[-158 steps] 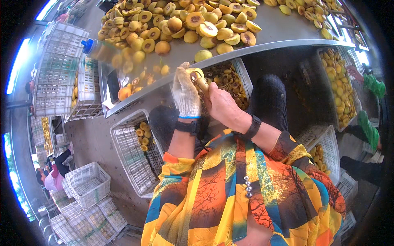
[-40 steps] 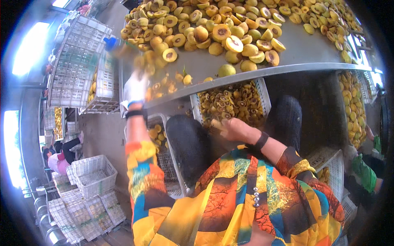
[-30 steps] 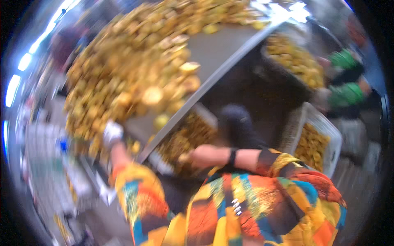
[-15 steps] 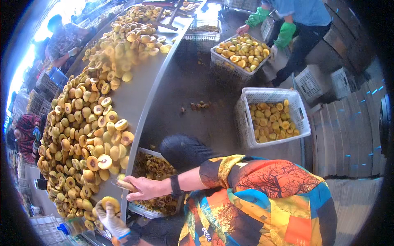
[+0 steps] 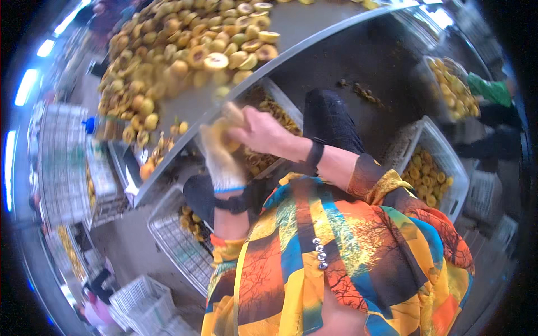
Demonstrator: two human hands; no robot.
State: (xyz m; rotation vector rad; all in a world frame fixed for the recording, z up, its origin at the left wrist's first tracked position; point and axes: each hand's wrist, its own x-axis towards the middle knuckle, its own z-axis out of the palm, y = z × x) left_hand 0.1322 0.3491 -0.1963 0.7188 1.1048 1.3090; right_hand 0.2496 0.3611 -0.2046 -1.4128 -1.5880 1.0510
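My left hand (image 5: pixel 218 159), in a whitish glove, is raised in front of me at the near edge of the metal table (image 5: pixel 193 103). Its fingers close around a yellow peach half (image 5: pixel 231 143), blurred by motion. Right beside it, my bare right hand (image 5: pixel 262 131) grips a short tool with a pale handle (image 5: pixel 233 114); its working end is smeared and cannot be made out. Heaped on the table lie many cut peach halves (image 5: pixel 216 60), some with brown pit hollows facing up. Under my hands stands a crate of brown pits and scraps (image 5: pixel 274 115).
A white crate (image 5: pixel 168 224) holding some peach halves sits by my left leg. To the right is another peach crate (image 5: pixel 455 179). Beyond it, a green-sleeved co-worker's arm (image 5: pixel 488 89) reaches to a full crate (image 5: pixel 448 92). A blue-capped bottle (image 5: pixel 109 127) lies on the table's left.
My left hand has lifted the peach half off the table and brought it to my right hand and the tool. The view has turned left.
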